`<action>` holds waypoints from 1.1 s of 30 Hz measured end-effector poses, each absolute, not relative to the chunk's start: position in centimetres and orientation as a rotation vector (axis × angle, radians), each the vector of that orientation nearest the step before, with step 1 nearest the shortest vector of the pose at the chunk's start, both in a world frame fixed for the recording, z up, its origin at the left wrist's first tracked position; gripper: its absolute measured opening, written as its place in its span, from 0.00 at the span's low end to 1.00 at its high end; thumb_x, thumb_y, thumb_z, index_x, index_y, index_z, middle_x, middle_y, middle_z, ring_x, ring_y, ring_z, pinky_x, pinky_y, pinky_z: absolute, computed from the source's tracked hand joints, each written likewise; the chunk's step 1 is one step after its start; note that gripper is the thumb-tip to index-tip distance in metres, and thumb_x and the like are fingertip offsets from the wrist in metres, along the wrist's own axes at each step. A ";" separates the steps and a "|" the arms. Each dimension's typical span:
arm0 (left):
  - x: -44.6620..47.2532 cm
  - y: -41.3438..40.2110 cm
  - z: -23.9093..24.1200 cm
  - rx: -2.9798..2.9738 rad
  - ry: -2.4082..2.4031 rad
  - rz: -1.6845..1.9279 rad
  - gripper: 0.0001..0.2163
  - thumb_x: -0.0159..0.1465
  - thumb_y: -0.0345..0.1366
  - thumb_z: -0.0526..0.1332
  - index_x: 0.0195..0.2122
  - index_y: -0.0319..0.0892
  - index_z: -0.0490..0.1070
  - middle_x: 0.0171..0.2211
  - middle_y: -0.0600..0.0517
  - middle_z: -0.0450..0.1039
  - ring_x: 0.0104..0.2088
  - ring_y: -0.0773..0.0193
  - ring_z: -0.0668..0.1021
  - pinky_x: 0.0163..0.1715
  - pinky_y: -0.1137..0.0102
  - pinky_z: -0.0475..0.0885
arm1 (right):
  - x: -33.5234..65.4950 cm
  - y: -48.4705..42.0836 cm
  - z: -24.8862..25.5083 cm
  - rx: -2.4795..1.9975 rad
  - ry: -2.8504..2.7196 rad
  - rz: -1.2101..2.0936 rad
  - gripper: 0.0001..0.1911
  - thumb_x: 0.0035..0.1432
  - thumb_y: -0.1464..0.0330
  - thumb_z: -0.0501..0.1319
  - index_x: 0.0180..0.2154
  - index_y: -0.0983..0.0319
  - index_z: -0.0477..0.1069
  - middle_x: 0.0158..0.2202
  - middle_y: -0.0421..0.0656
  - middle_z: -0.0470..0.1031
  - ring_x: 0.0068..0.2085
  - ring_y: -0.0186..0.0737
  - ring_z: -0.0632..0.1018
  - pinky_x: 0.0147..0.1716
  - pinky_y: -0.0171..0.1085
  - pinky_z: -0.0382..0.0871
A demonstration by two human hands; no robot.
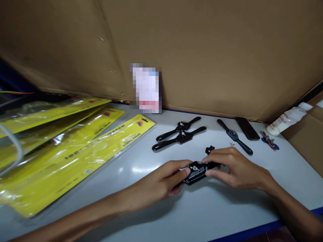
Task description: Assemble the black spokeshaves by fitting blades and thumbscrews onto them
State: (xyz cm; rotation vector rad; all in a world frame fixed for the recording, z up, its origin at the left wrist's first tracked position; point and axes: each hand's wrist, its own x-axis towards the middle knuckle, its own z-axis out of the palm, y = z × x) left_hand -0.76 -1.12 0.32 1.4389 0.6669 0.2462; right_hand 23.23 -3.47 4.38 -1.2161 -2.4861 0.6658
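Note:
A black spokeshave (195, 173) with a silver screw on its middle is held just over the grey table. My left hand (168, 181) grips its left end, thumb and fingers closed round it. On the other end, my right hand (227, 166) pinches the handle between thumb and fingers. Just behind my right hand lies a small black lobed part (209, 150), and beside it are small silver screws (231, 144). Two more black spokeshaves (180, 134) lie together farther back. A black spokeshave body (233, 135) without a visible blade rests to the right.
Yellow spokeshave blister packs (101, 148) are heaped on the left of the table (121, 218). A dark phone (247, 128), a bundle of small parts (270, 141) and a leaning white bottle (290, 119) stand at right. A blurred-out card (147, 89) leans on the cardboard wall (202, 57).

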 end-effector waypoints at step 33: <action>-1.4 -1.3 0.4 1.795 0.668 0.188 0.17 0.72 0.47 0.49 0.36 0.41 0.69 0.25 0.58 0.57 0.26 0.66 0.63 0.28 0.71 0.60 | 22.6 -2.8 3.7 -1.429 -2.310 1.272 0.20 0.65 0.58 0.60 0.24 0.63 0.69 0.19 0.32 0.56 0.23 0.28 0.57 0.23 0.34 0.47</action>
